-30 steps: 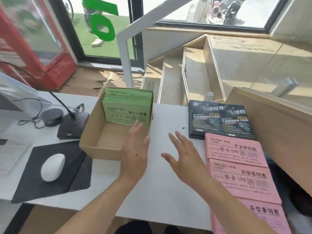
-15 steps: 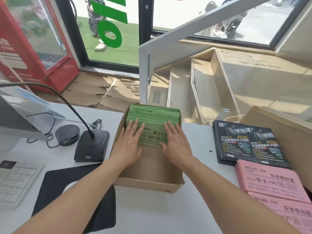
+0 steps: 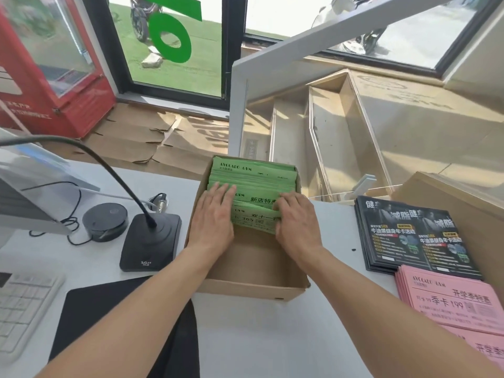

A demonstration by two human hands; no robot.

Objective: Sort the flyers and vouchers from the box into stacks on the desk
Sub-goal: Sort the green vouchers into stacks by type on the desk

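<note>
Green vouchers [image 3: 253, 184] stand on edge in the far half of the cardboard box [image 3: 251, 289], packed front to back, printed faces toward you; each slip's long axis runs 9 to 3 o'clock. The front few lean toward you, so the headings of three separate slips show one above another.

Your left hand [image 3: 214, 218] lies over the left end of the stack, fingers straight and close together, pointing to 12. Your right hand [image 3: 296, 218] is on the right end, fingers bent over the top edges of the front slips (whether the thumb pinches behind them, cannot tell). The near half of the box shows bare cardboard floor.

The box sits at 12 o'clock on a white desk [image 3: 261, 336]. Beyond the desk: flattened cardboard on the floor, glass doors with grass outside, a red cabinet [image 3: 54, 85] at 10 o'clock.

At 3 o'clock, a stack of black flyers [image 3: 411, 236]; just nearer you, touching its near edge, pink vouchers [image 3: 447, 301], with more pink running toward 4 o'clock. At 9 o'clock, close beside the box wall, a gooseneck microphone base [image 3: 150, 244]; past it a round black puck [image 3: 105, 221]. A black mouse pad [image 3: 109, 323] and keyboard [image 3: 19, 309] lie at 8 o'clock.
</note>
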